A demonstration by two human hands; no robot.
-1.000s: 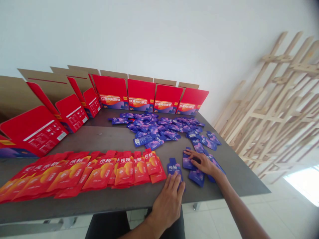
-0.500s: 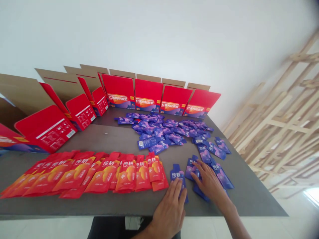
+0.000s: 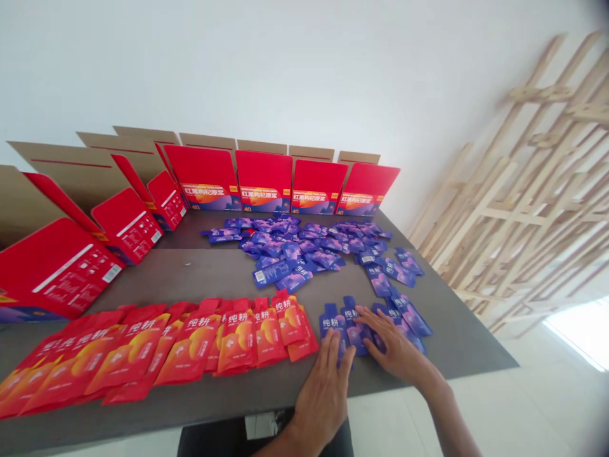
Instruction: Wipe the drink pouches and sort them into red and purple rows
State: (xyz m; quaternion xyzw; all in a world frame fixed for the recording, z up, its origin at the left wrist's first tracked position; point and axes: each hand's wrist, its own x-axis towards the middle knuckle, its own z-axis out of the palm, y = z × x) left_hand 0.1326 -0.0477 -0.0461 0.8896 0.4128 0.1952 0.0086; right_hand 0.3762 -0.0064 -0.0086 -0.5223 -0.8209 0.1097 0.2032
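Note:
My left hand (image 3: 325,387) lies flat with its fingers on a purple pouch (image 3: 330,322) near the table's front edge. Just to the right, my right hand (image 3: 392,343) rests spread on a second purple pouch (image 3: 351,315), which sits edge to edge with the first. More purple pouches (image 3: 413,316) lie partly under and beyond my right hand. Left of my hands runs an overlapping row of red pouches (image 3: 238,339). A loose heap of purple pouches (image 3: 290,244) covers the table behind.
Open red cartons (image 3: 264,184) line the back of the grey table (image 3: 228,273), and others (image 3: 128,228) stand along the left with flaps raised. Wooden frames (image 3: 514,209) lean against the wall beyond the right edge.
My right hand has slid its purple pouch left, against the one under my left hand. The whole view has shifted and tilted slightly.

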